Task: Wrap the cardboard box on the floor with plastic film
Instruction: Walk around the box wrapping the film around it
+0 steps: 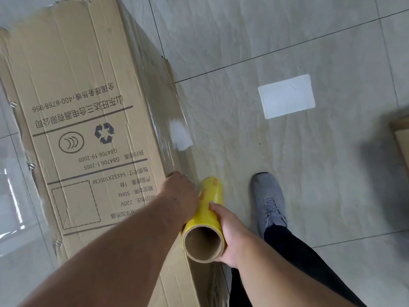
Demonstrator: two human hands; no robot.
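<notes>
Right hand [230,231]: fingers wrapped round the roll [207,218] from its right side, thumb [215,207] lying across the yellow barrel; grasping it near the open end. Roll tilted, cardboard core mouth toward camera, far end pointing down and away toward the floor [287,41].

Left hand [179,191]: back of hand up, at the box [88,107] top's right edge, just left of the roll and touching or nearly touching it. Fingers hidden over the edge; can't tell whether they grip film, press the box or hang loose.

Film [168,120]: clear sheet w/ wrinkles and glare, stretched over the box's right side face, from the far corner down toward the left hand. Whether it runs unbroken to the roll can't be told.

Box: large, brown, standing on the floor, takes up the left half of view. Printed top face w/ recycling mark, text upside-down to camera. Far end torn and ragged. Staples along left edge. Right edge runs diagonally from top centre to bottom centre, passing under the left wrist.

Shoe [269,200]: grey, on the floor right of the roll, apart from box. Dark trouser leg [298,258] behind the right forearm.

Floor: pale marble-look tiles, dark grout lines. Open tile to the right of the box and ahead. White label [286,96] flat on the tile, well apart from the box. Second cardboard piece [401,138] at the right frame edge, mostly cut off.
</notes>
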